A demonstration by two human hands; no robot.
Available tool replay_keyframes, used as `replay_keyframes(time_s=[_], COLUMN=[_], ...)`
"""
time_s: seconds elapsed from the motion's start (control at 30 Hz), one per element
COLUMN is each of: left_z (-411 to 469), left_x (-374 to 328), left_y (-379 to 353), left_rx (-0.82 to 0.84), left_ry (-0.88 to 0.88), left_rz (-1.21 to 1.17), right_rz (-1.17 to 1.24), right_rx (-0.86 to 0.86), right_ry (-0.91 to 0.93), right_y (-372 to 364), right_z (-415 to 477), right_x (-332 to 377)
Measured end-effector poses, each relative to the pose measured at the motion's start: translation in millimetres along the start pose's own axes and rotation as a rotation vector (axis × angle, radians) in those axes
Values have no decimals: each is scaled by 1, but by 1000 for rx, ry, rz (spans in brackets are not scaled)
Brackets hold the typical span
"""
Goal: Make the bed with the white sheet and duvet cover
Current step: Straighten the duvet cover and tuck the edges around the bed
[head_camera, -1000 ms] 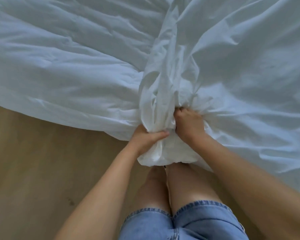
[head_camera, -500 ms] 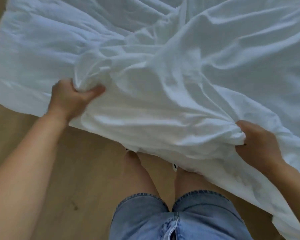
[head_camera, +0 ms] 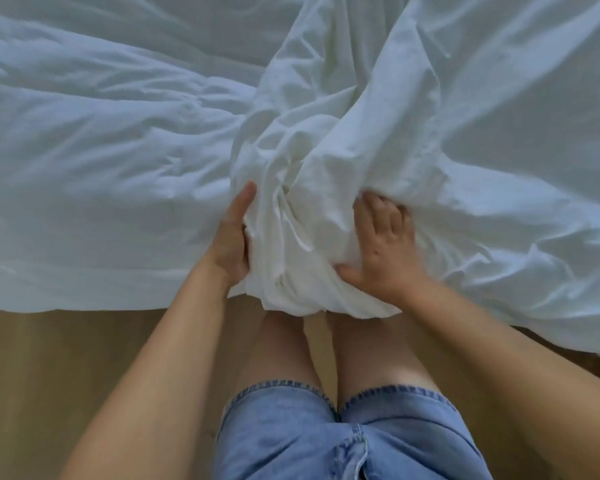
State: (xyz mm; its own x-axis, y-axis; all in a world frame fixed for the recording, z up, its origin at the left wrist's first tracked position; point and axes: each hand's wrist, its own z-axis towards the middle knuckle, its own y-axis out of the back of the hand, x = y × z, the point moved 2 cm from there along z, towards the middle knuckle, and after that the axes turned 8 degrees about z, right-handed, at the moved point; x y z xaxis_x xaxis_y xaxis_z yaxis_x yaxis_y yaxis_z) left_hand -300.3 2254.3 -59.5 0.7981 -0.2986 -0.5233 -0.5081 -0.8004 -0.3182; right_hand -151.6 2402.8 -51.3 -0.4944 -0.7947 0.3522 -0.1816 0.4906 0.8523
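Observation:
White bedding lies spread over the wooden floor. A flatter, padded white layer (head_camera: 101, 168) covers the left side. A brighter white sheet (head_camera: 482, 116) comes in from the upper right and bunches into a thick wad (head_camera: 302, 244) in front of my knees. My left hand (head_camera: 231, 240) grips the wad from its left, thumb pointing up along the cloth, its fingers hidden behind the folds. My right hand (head_camera: 385, 251) holds the wad from the right, fingers spread over the top with the tips under a fold and the thumb hooked round the lower edge.
Bare wooden floor (head_camera: 66, 375) shows below the bedding's near edge on the left and at the far right. My bare legs and denim shorts (head_camera: 343, 441) are directly under the wad. No bed frame is in view.
Half a second ago my hands were wide apart, each holding cloth at one side. They have come together at the middle and gathered the cloth into one wad, as a second ago.

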Motion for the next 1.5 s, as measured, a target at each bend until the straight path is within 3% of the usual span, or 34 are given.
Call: replay_keyframes(time_s=[0.2, 0.23, 0.3, 0.37, 0.43, 0.5, 0.6, 0.67, 0.73, 0.8, 0.9, 1.07, 1.2, 1.33, 1.5], left_z=[34, 37, 40, 33, 29, 28, 18, -3, -16, -14, 3, 23, 32, 25, 0], left_x=[-67, -81, -106, -104, -78, -53, -8, 33, 71, 90, 87, 70, 61, 49, 38], left_y=[-31, -32, -17, 3, 14, 6, 1, 0, -6, -19, -36, -42, -46, -38, -10], left_rx=[29, -64, -402, -684, -838, -716, -181, 17, 23, -40, -209, -466, -314, -46, -100], left_ry=[-59, -127, -203, -114, 4, -5, -71, 90, 256, 279, 221, -3, -3, 91, 1], left_rz=[229, 230, 149, -89, -110, -22, -133, -235, -88, 55, -47, -195, -438, -417, -446], right_rz=[-253, -207, -95, -30, 16, 89, 161, 93, -55, -128, -150, 12, 130, 179, 290], right_rx=[78, 63, -3, -18, 67, 99, 23, 95, 241, 296, 246, 95, 35, -69, -166], right_ry=[-110, -105, -94, -66, -49, -54, 41, 80, 56, 55, 57, 32, 17, 4, -40], right_y=[-15, -12, -1, 8, 9, 6, -2, -12, -25, -35, -37, -31, -24, -4, 27], right_z=[57, 62, 70, 74, 70, 56, 25, 13, 12, 17, 26, 32, 41, 41, 27], right_x=[23, 24, 24, 21, 14, 4, 2, 4, 2, -4, -2, -11, -13, -12, -4])
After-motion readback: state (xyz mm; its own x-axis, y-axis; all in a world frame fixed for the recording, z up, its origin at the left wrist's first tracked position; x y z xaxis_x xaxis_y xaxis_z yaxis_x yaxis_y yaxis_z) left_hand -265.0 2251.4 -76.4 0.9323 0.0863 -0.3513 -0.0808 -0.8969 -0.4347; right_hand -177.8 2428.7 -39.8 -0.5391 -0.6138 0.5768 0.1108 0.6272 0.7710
